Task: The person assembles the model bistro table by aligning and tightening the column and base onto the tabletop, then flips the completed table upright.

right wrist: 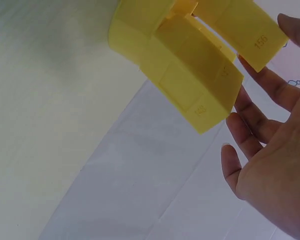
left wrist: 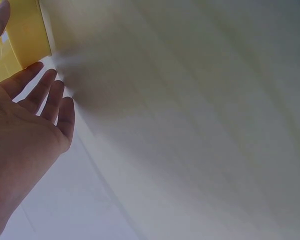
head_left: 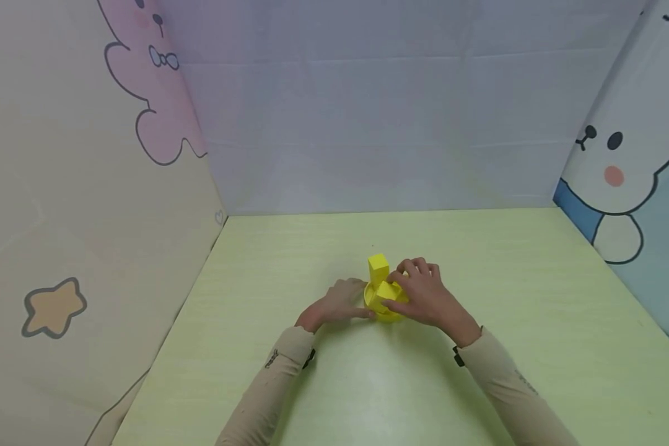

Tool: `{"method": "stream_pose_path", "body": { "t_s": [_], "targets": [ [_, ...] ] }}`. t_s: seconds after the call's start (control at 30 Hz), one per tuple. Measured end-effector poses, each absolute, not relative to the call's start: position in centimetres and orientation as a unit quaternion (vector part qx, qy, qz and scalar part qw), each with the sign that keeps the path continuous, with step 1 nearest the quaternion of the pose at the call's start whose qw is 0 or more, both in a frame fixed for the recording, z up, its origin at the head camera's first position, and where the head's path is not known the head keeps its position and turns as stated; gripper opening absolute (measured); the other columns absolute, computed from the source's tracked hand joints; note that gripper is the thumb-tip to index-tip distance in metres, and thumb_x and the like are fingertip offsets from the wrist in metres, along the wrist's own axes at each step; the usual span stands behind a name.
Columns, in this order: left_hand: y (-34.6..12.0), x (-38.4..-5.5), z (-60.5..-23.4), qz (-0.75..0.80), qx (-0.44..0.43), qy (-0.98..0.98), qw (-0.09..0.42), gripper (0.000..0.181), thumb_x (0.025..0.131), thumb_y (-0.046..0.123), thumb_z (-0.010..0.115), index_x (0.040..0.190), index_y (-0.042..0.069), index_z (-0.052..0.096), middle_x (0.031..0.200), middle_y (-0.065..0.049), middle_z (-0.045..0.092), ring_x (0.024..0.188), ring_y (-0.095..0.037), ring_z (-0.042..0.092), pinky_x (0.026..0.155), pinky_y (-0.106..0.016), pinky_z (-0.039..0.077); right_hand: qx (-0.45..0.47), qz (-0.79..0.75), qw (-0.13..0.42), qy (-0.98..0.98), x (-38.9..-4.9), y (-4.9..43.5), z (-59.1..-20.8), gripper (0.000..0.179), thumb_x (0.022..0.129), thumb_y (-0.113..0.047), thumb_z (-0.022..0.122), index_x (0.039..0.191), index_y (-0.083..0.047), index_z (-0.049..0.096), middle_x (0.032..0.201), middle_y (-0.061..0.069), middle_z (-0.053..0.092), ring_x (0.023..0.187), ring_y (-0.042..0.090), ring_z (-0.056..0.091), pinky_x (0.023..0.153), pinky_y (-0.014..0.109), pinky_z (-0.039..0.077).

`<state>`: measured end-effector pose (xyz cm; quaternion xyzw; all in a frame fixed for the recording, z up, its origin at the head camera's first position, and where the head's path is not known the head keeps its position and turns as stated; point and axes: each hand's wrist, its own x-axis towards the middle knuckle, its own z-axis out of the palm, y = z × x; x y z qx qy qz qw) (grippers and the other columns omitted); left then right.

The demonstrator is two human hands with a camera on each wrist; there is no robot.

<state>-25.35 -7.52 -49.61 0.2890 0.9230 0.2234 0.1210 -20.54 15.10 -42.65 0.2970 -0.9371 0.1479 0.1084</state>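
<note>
A small yellow round container point(head_left: 389, 318) stands on the table with several yellow rectangular blocks upright or leaning in it. My left hand point(head_left: 342, 300) holds the container from the left, thumb nearer me and fingers on the far side; in the left wrist view the index fingertip touches its yellow wall point(left wrist: 32, 35). My right hand point(head_left: 426, 297) pinches a block marked 156 point(right wrist: 244, 32) between thumb and index finger, above the container. Beside it, another numbered block point(right wrist: 189, 75) sticks out of the container. A further block point(head_left: 378, 269) rises at the back.
The pale yellow-green table point(head_left: 290, 248) spreads around both hands. A plain whitish cloth wall point(head_left: 368, 124) closes off the back. Printed side panels point(head_left: 89, 204) stand left and right, with cartoon animals on them.
</note>
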Motion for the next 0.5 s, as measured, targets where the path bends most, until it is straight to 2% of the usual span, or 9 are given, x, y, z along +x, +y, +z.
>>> {"method": "stream_pose_path", "body": {
  "t_s": [0.1, 0.23, 0.37, 0.5],
  "targets": [
    [-7.50, -25.30, -49.52, 0.222, 0.291, 0.923, 0.120, 0.070, 0.083, 0.054, 0.066, 0.137, 0.011, 0.050, 0.134, -0.005, 0.051, 0.121, -0.025, 0.044, 0.102, -0.047, 0.033, 0.306, 0.141, 0.121, -0.934, -20.37, 15.13, -42.68, 0.045, 0.082, -0.046, 0.069, 0.110, -0.012, 0.064, 0.106, 0.008, 0.051, 0.107, 0.033, 0.041, 0.086, 0.056, 0.032],
    [-7.47, -25.24, -49.36, 0.219, 0.291, 0.923, 0.121, 0.070, 0.083, 0.053, 0.065, 0.137, 0.011, 0.049, 0.134, -0.005, 0.050, 0.121, -0.026, 0.044, 0.102, -0.047, 0.032, 0.331, 0.149, 0.120, -0.924, -20.21, 15.38, -42.55, 0.044, 0.082, -0.035, 0.069, 0.119, -0.011, 0.062, 0.109, 0.008, 0.051, 0.106, 0.032, 0.042, 0.084, 0.052, 0.035],
    [-7.50, -25.14, -49.20, 0.220, 0.282, 0.925, 0.128, 0.072, 0.083, 0.054, 0.065, 0.138, 0.011, 0.048, 0.137, -0.006, 0.049, 0.124, -0.027, 0.042, 0.103, -0.048, 0.031, 0.352, 0.146, 0.129, -0.915, -20.15, 15.35, -42.56, 0.040, 0.084, -0.031, 0.071, 0.116, -0.009, 0.064, 0.104, 0.006, 0.054, 0.097, 0.027, 0.046, 0.076, 0.043, 0.040],
    [-7.53, -25.07, -49.15, 0.220, 0.277, 0.926, 0.133, 0.073, 0.083, 0.054, 0.065, 0.139, 0.011, 0.047, 0.138, -0.006, 0.048, 0.125, -0.027, 0.041, 0.103, -0.047, 0.032, 0.359, 0.123, 0.152, -0.913, -20.06, 15.03, -42.57, 0.043, 0.084, -0.038, 0.072, 0.112, -0.006, 0.064, 0.096, 0.005, 0.055, 0.086, 0.023, 0.047, 0.069, 0.037, 0.040]
  ]
}}
